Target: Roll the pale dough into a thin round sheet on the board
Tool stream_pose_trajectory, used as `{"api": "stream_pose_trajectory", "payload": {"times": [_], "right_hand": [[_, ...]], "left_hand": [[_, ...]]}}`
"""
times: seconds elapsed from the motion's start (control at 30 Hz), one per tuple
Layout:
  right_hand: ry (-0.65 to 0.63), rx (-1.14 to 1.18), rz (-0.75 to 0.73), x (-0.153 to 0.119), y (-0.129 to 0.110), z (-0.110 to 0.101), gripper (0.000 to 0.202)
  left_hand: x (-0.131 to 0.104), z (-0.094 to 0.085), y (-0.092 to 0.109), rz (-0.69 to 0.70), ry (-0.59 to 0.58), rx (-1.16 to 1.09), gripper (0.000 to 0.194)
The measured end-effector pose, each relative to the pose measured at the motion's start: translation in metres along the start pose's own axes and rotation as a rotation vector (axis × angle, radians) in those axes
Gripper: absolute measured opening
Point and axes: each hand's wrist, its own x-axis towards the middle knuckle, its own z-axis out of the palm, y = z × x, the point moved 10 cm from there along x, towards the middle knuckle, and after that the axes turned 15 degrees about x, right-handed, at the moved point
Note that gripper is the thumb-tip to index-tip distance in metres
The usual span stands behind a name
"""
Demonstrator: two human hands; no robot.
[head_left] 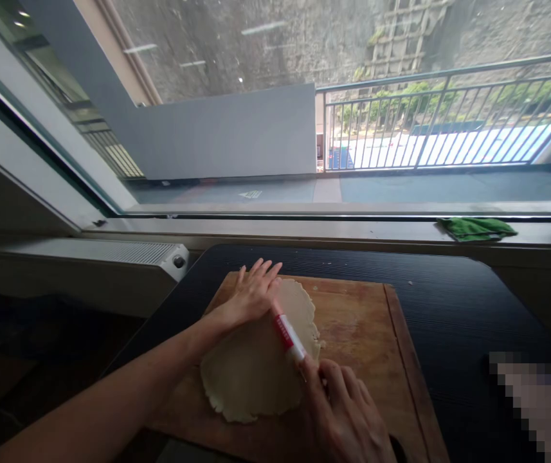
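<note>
A thin, flattened sheet of pale dough (251, 373) with a ragged edge lies on a wooden cutting board (352, 321). Across its right part runs a slim rolling pin (289, 335) with a red and white label, slanting from the upper left to the lower right. My left hand (256, 292) lies over the pin's far end, palm down with the fingers stretched out and spread. At the near end, my right hand (337, 405) is curled over the pin, its thumb side along it. The hands hide both ends of the pin.
The board lies on a black table (463, 308) against a window sill (304, 228). A green cloth (478, 228) rests on the sill at right. A white radiator (125, 254) stands left of the table. A pixelated patch covers something at the lower right.
</note>
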Motion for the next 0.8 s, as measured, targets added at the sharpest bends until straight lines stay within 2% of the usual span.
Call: {"api": "stream_pose_trajectory", "payload": {"times": [0.07,0.13,0.2,0.33,0.4,0.47,0.5,0.57,0.73,0.8], "right_hand": [[0.002,0.02,-0.013,-0.001,-0.003,0.002,0.044],[0.012,0.043,0.001,-0.005,0.004,0.0,0.042],[0.002,0.046,0.037,-0.012,0.018,-0.004,0.04],[0.052,-0.05,0.154,-0.027,0.047,-0.022,0.037],[0.094,-0.093,0.176,-0.031,0.05,-0.028,0.036],[0.111,-0.122,0.164,-0.031,0.046,-0.03,0.036],[0.105,-0.129,0.146,-0.029,0.041,-0.029,0.037],[0.06,-0.113,0.105,-0.023,0.028,-0.022,0.037],[-0.04,0.011,0.028,-0.004,-0.005,-0.002,0.043],[-0.05,0.054,0.024,0.0,-0.012,0.001,0.046]], "left_hand": [[-0.01,0.003,-0.01,-0.017,-0.026,-0.005,0.053],[-0.001,0.0,-0.002,-0.014,-0.013,0.011,0.053],[0.023,-0.006,0.023,0.011,0.02,0.025,0.054],[0.077,-0.015,0.098,0.128,0.016,-0.061,0.059],[0.09,-0.026,0.13,0.213,0.074,-0.094,0.059],[0.089,-0.035,0.145,0.284,0.135,-0.094,0.057],[0.084,-0.036,0.143,0.294,0.146,-0.088,0.056],[0.069,-0.031,0.12,0.268,0.122,-0.077,0.055],[0.0,-0.011,0.026,0.128,0.055,0.003,0.053],[-0.021,-0.01,0.005,0.088,0.043,0.05,0.054]]}}
